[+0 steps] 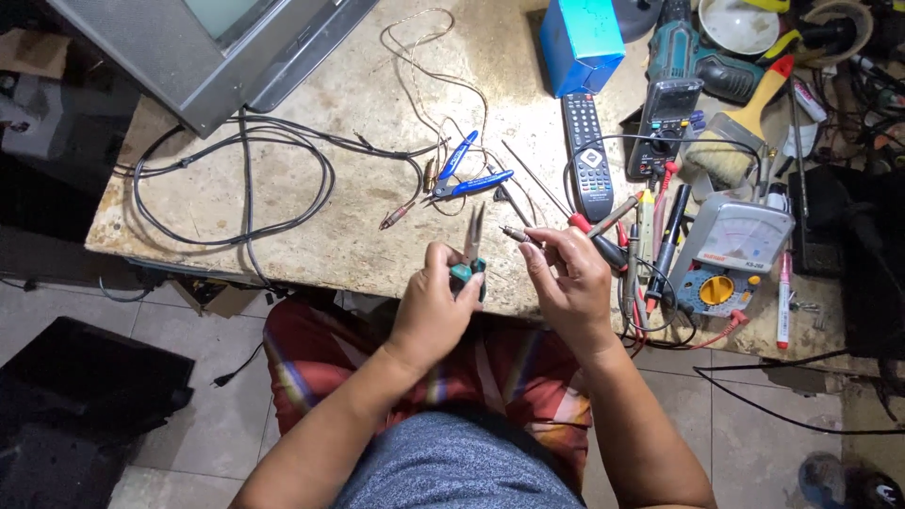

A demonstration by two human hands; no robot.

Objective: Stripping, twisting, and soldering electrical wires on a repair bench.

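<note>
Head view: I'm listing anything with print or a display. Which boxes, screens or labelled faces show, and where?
Blue box: top centre, upright carton.
Television screen: top left, pale glass, grey frame.
Analog multimeter: right, grey case, white dial face.
Digital multimeter: upper right, dark, small display.

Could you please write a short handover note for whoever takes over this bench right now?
Left hand: closed around the teal-handled pliers, tips pointing up.
Right hand: pinching a thin metal-tipped cable plug beside the plier tips.
On the workbench: blue-handled cutters, remote control, analog multimeter, paintbrush.
Done: both tool and plug are in hand. Left: the plier tips have not yet closed on the plug.
</note>
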